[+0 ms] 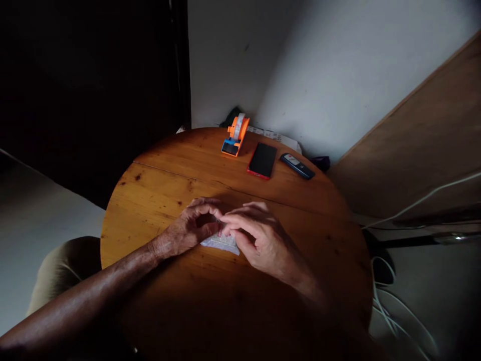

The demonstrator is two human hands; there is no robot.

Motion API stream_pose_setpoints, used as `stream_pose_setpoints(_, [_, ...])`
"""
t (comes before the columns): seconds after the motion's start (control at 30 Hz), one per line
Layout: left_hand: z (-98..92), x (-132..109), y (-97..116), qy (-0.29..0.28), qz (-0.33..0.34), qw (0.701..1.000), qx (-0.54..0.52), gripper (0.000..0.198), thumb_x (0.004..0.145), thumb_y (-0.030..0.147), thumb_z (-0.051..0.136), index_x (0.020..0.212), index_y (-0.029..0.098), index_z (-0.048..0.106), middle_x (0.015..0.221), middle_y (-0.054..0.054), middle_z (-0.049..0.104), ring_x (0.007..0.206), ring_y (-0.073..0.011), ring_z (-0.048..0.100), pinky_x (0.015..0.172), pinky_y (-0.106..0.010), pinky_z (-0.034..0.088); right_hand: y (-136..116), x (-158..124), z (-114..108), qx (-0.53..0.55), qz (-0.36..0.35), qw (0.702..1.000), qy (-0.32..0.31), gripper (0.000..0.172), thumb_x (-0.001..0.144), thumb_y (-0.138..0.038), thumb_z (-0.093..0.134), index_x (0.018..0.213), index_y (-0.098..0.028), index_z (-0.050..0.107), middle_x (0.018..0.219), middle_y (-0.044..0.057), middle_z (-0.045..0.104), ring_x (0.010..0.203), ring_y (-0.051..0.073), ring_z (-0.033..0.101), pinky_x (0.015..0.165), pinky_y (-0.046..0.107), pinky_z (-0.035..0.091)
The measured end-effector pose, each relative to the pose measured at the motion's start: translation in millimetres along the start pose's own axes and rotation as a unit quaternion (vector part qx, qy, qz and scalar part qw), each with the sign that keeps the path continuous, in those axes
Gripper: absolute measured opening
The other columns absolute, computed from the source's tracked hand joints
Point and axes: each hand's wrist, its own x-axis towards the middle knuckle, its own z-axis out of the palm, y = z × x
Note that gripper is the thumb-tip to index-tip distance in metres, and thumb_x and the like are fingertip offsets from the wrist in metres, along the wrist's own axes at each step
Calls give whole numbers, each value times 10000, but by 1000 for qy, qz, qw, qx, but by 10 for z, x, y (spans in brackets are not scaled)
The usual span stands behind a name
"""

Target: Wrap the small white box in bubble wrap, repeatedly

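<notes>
Left hand [190, 225], right hand [261, 233] on plastic-looking packet [221, 244]; tape [238, 126] print unreadable.

Between your left hand [190, 228] and right hand [265, 238]: crinkled, translucent plastic-looking packet [224, 244]. Beneath them: knotted wooden tabletop [161, 193], soft sheen. Beyond: smooth plastic tape dispenser [236, 135].

On the table [161, 185], a packet [221, 244] lies near the middle, between left hand [191, 225] and right hand [261, 233]; toward the far edge, left to right: tape dispenser [236, 135], phone [262, 160], handheld device [296, 166].
</notes>
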Motion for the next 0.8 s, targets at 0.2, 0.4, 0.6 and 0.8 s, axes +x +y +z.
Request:
stream_pose_setpoints(0.2, [-23, 3, 26, 5, -7, 1000, -22, 132, 837, 306, 661, 933, 222, 697, 1303, -93, 602, 1255, -256, 536, 1076, -457, 422, 66, 17, -96, 59, 78, 994, 49, 222, 885, -118, 523, 1001, -224, 681, 813, -5, 767, 811, 164, 703, 861, 356, 520])
stream_pose_setpoints(0.4, [-107, 21, 64, 31, -54, 991, -120, 222, 827, 371, 662, 962, 195, 677, 1276, -92, 651, 1185, -266, 601, 983, -412, 497, 201, 26, -183, 78, 113, 989, 52, 116, 842, -134, 586, 870, -186, 686, 811, 13, 738, 725, 143, 680, 699, 268, 530])
stream_pose_setpoints(0.6, [-106, 42, -46, 46, -18, 995, -92, 164, 830, 328, 643, 936, 208, 680, 1245, -85, 664, 1193, -238, 597, 1027, -417, 469, 207, 22, -164, 75, 64, 995, -30, 152, 807, -68, 597, 824, -197, 674, 826, 4, 694, 751, 134, 633, 724, 279, 502])
stream_pose_setpoints(0.8, [-123, 51, -157, 16, -7, 998, -56, 228, 821, 320, 638, 1012, 204, 683, 1289, -102, 630, 1193, -234, 594, 1056, -440, 445, 163, 37, -174, 90, 32, 993, -62, 147, 764, -73, 652, 837, -199, 672, 954, 33, 678, 839, 150, 639, 786, 317, 519])
